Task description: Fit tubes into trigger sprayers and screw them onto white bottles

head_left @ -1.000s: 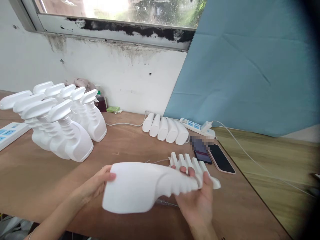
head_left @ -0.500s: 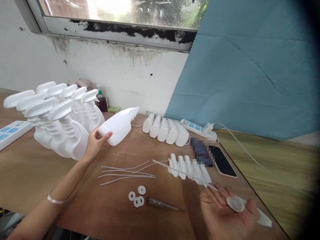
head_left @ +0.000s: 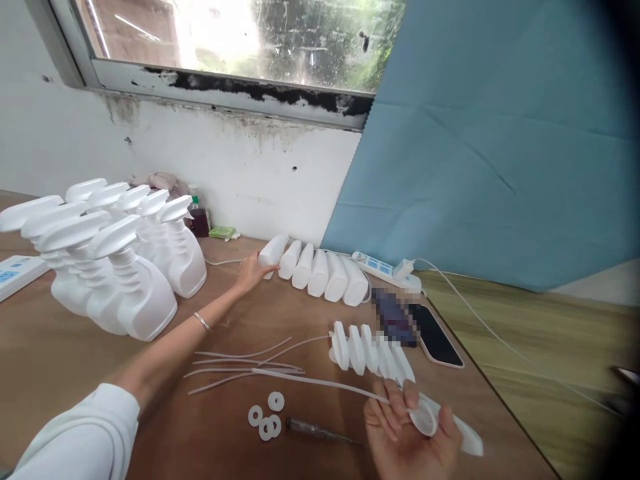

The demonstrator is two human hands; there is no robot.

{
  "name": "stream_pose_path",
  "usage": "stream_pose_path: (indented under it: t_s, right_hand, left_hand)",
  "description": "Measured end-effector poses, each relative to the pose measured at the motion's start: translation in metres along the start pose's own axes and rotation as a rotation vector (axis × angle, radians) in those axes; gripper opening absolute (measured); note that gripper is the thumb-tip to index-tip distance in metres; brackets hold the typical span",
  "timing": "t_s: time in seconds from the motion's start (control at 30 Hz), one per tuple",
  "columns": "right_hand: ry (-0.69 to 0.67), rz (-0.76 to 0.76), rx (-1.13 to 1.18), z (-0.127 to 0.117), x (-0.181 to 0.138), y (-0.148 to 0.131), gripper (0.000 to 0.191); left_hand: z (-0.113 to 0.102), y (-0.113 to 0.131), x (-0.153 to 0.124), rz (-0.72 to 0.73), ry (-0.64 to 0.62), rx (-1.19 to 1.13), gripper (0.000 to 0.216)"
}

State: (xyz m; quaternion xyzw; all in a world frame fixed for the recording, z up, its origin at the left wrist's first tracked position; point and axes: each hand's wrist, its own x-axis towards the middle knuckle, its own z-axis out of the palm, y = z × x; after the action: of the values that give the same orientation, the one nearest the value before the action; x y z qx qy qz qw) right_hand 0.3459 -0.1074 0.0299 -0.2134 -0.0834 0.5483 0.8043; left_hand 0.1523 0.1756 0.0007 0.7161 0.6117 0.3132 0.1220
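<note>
My left hand (head_left: 253, 272) grips the base end of a white plastic bottle (head_left: 274, 251) at the left end of a row of lying bottles (head_left: 319, 272). My right hand (head_left: 407, 437), palm up, is closed on a white trigger spray head (head_left: 470, 435). The round collar of the spray head faces me, and its thin dip tube (head_left: 320, 382) points left across the table. Several loose tubes (head_left: 240, 365) lie beneath that tube. Further white spray heads (head_left: 356, 350) lie in a row just beyond my right hand.
Assembled spray bottles (head_left: 145, 293) stand at the left. White rings (head_left: 255, 416) and a screwdriver (head_left: 320, 430) lie near the front. A phone (head_left: 437, 335), a power strip (head_left: 380, 264) with a cable, and the table's right edge are to the right.
My left hand has carried the bottle right and away from me to the row's left end. My right hand, with the spray head, has shifted left in view; the camera has turned somewhat.
</note>
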Motion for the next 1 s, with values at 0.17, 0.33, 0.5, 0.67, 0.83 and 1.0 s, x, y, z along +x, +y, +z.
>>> stream_pose_path:
  t_s: [0.17, 0.33, 0.5, 0.67, 0.83, 1.0]
  right_hand:
    - [0.017, -0.001, -0.026, -0.001, 0.0, -0.002, 0.031]
    - [0.006, 0.038, -0.001, -0.002, 0.001, 0.001, 0.029]
    - [-0.012, 0.058, -0.05, 0.0, 0.001, 0.005, 0.024]
    - [-0.096, 0.099, -0.221, 0.001, 0.001, 0.015, 0.025]
    - [-0.196, 0.137, -0.419, -0.001, 0.001, 0.04, 0.02]
    - [-0.245, 0.175, -0.44, 0.007, -0.007, 0.061, 0.021]
  left_hand:
    - [0.015, 0.002, 0.006, 0.003, -0.022, -0.031, 0.066]
    - [0.021, 0.005, 0.015, 0.018, -0.028, -0.093, 0.067]
    - [0.024, 0.005, 0.016, 0.036, -0.014, -0.138, 0.075]
    - [0.001, 0.01, -0.007, 0.087, 0.086, -0.167, 0.048]
    - [-0.06, 0.033, -0.079, 0.437, -0.119, -0.293, 0.014]
    - [-0.083, 0.034, -0.109, 0.566, -0.18, -0.129, 0.013]
